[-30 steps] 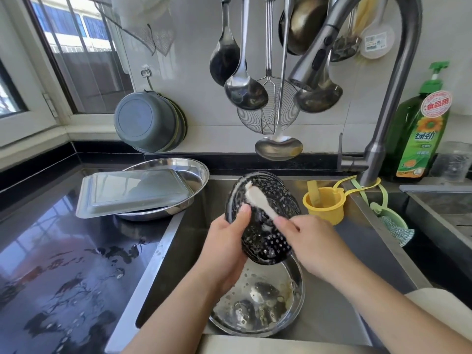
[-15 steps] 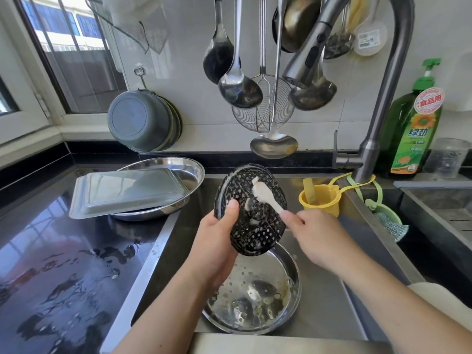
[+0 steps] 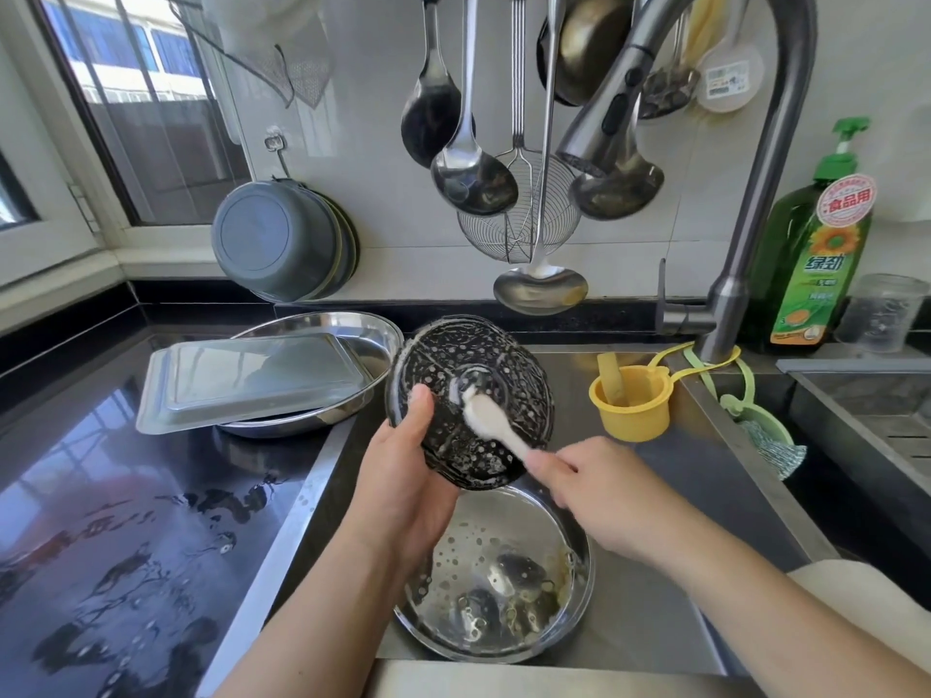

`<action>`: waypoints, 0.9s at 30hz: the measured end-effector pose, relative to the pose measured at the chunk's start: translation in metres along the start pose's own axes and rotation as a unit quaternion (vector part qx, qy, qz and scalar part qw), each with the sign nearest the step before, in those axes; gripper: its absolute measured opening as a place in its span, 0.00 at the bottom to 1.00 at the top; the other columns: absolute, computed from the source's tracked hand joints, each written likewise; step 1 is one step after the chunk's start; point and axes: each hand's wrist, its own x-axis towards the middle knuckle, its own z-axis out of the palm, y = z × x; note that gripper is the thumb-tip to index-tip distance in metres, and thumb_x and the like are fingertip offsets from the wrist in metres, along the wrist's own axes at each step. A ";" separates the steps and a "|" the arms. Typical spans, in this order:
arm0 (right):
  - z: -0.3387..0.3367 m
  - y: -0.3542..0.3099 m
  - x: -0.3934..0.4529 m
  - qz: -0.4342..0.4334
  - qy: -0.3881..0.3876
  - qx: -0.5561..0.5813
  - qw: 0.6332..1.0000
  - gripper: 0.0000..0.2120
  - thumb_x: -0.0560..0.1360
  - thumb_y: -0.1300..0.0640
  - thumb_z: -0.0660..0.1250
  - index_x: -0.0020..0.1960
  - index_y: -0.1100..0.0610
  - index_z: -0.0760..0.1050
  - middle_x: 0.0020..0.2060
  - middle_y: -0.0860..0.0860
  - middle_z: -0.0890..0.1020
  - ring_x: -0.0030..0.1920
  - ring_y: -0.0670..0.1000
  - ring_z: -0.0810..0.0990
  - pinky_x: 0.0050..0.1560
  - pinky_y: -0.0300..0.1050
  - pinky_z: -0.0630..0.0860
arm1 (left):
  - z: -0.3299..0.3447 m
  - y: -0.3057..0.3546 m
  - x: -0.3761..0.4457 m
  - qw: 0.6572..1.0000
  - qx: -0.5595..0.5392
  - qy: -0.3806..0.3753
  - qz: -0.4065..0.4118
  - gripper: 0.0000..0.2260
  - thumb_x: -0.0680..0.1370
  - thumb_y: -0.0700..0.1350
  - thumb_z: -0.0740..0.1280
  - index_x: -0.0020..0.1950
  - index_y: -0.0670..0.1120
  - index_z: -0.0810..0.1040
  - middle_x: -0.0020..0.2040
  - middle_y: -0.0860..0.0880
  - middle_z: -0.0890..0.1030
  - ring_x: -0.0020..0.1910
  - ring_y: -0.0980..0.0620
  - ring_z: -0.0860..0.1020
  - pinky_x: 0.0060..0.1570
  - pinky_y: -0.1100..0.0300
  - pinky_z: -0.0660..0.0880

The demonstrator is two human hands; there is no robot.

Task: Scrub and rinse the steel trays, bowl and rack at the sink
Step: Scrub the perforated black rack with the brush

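My left hand (image 3: 403, 476) grips the round perforated steel rack (image 3: 456, 367) by its lower left edge and holds it tilted over the sink. My right hand (image 3: 594, 491) pinches the handle of a white brush (image 3: 491, 415) whose head lies against the rack's soapy middle. Below the rack a steel bowl (image 3: 504, 591) with suds in it sits on the sink floor. On the counter to the left, a rectangular steel tray (image 3: 252, 380) lies upside down across a round steel tray (image 3: 373, 335).
The tap (image 3: 604, 113) hangs above the sink, its spout off. A yellow cup (image 3: 632, 405) stands in the sink's back right. A green soap bottle (image 3: 816, 254) and a clear cup (image 3: 879, 314) stand behind. Ladles and a grey basin (image 3: 277, 239) hang on the wall.
The brush head has slid down from the rack's upper part to its middle. My left hand has turned the rack slightly while keeping its grip.
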 end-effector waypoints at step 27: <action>0.006 -0.006 0.000 -0.037 0.059 0.004 0.998 0.29 0.83 0.40 0.57 0.36 0.63 0.72 0.28 0.53 0.72 0.31 0.53 0.70 0.34 0.48 0.63 | 0.006 -0.010 -0.003 0.995 0.055 -0.062 -0.049 0.25 0.87 0.53 0.52 0.75 0.39 0.71 0.69 0.38 0.79 0.69 0.40 0.78 0.70 0.42 0.74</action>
